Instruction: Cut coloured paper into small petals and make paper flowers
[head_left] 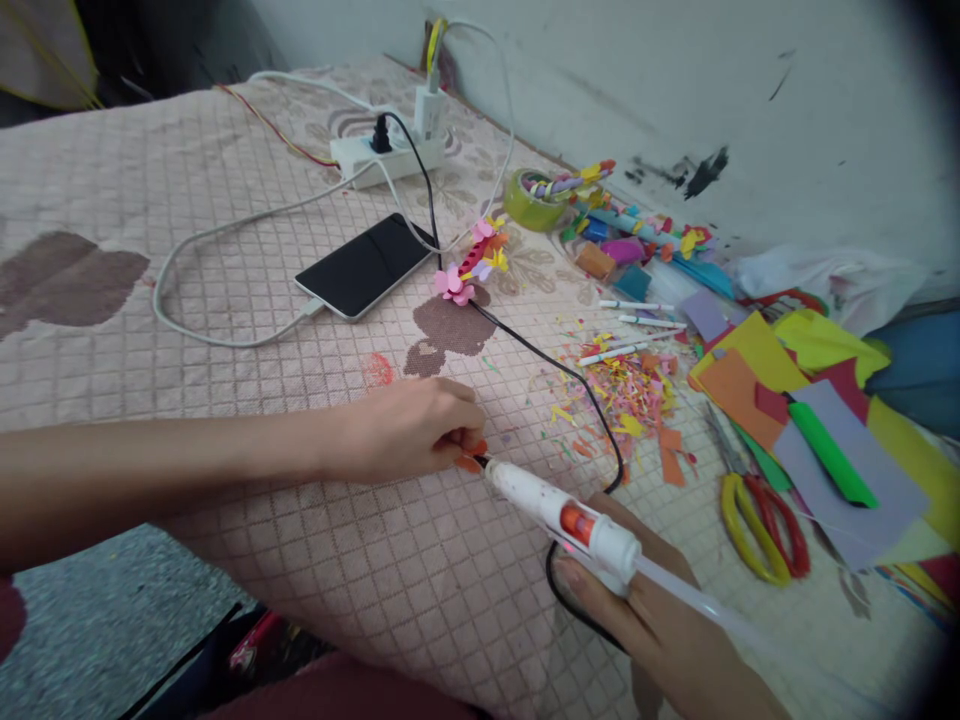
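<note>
In my right hand (pixel 637 590) is a white hot glue gun (pixel 532 497), gripped with a clear glue stick (pixel 690 595) sticking out of its back end. Its dark nozzle points left and meets a small orange foam piece (pixel 472 460). My left hand (pixel 420 430) pinches that orange piece between closed fingertips, just above the checked cloth. The fingers partly hide the piece, so its full shape cannot be made out. From the glue gun a black cord (pixel 555 362) runs back across the cloth.
A phone (pixel 367 265) on a white cable lies before a power strip (pixel 386 160). Pink foam flowers (pixel 456 284) stand near it. To the right are paper scraps (pixel 630 390), scissors (pixel 757 520), coloured foam sheets (pixel 847 470), a green cutter (pixel 832 455) and tape (pixel 536 205).
</note>
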